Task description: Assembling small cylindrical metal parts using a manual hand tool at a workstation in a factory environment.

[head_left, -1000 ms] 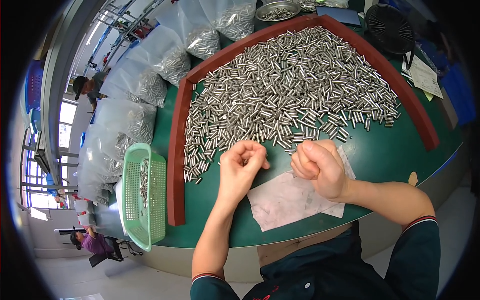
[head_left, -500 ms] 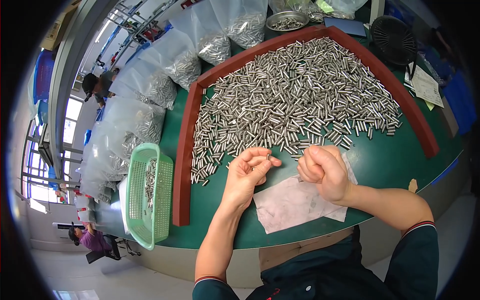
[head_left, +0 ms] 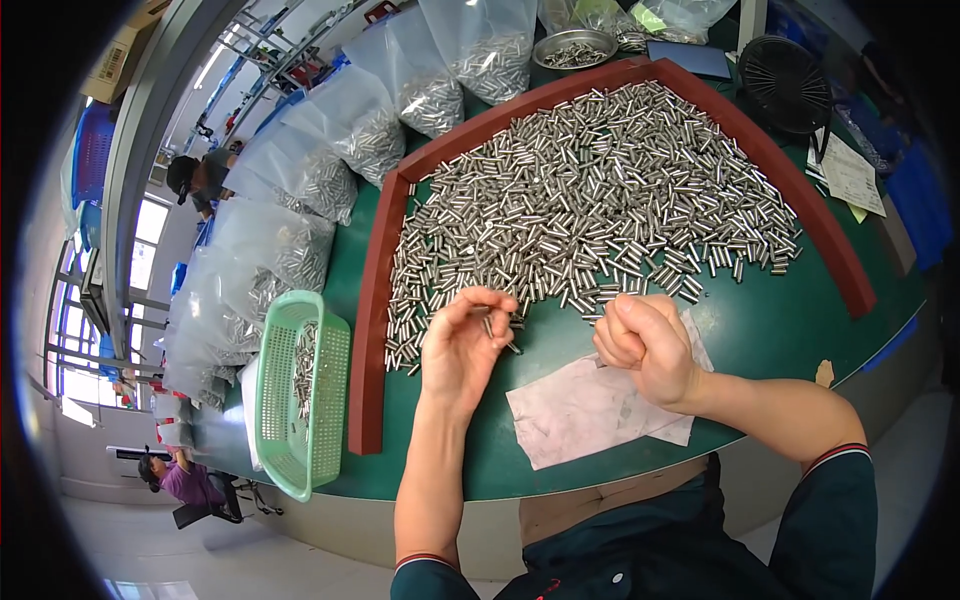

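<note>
A big heap of small shiny metal cylinders [head_left: 600, 190] lies on a green table inside a dark red raised border [head_left: 372, 330]. My left hand [head_left: 462, 345] hovers at the near edge of the heap, fingertips pinched on a few metal cylinders [head_left: 497, 330]. My right hand [head_left: 648, 345] is curled into a fist beside it, over a crumpled white cloth [head_left: 590, 405]; what it grips is hidden.
A green plastic basket [head_left: 300, 400] with some cylinders stands left of the border. Clear bags of cylinders [head_left: 330, 170] line the far left. A black fan [head_left: 785, 75], a metal bowl [head_left: 575, 45] and papers [head_left: 850, 170] sit at the back right. Other people are at the left.
The view has shifted slightly. My left hand has opened from a loose fist and now pinches cylinders at its fingertips. My right hand stays closed by the cloth.
</note>
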Demonstrator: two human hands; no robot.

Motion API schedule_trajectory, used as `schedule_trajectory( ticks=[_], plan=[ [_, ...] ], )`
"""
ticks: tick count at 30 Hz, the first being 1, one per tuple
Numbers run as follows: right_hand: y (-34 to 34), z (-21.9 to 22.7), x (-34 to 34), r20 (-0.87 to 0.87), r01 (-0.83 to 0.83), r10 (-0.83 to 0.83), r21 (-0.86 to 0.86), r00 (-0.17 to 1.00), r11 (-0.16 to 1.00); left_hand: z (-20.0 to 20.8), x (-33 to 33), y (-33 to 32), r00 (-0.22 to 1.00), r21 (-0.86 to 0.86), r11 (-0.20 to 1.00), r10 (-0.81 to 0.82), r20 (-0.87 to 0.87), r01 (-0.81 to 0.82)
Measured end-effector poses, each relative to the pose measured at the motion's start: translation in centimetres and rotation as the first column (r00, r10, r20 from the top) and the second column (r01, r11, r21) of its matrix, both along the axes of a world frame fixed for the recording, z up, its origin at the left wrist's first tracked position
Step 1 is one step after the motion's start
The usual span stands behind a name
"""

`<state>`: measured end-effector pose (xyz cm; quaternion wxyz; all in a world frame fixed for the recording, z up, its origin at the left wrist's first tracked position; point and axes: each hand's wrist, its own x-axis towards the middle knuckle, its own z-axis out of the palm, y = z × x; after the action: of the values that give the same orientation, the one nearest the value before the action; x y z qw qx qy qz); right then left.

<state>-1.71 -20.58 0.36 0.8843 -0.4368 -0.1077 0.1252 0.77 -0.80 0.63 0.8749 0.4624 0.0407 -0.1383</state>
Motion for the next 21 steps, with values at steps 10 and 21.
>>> schedule_trajectory(
  ticks=[10,21],
  plan=[
    [0.0,0.1,0.0,-0.001,-0.003,0.003,-0.009,1.0,1.0,-1.0,0.7,-3.1,0.824,0.863,-0.046,-0.325,0.464,-0.504],
    [-0.1,0.0,0.0,-0.001,-0.02,0.02,0.013,1.0,1.0,-0.6,0.6,-3.0,0.915,0.901,0.305,-0.163,0.369,-0.309]
  ],
)
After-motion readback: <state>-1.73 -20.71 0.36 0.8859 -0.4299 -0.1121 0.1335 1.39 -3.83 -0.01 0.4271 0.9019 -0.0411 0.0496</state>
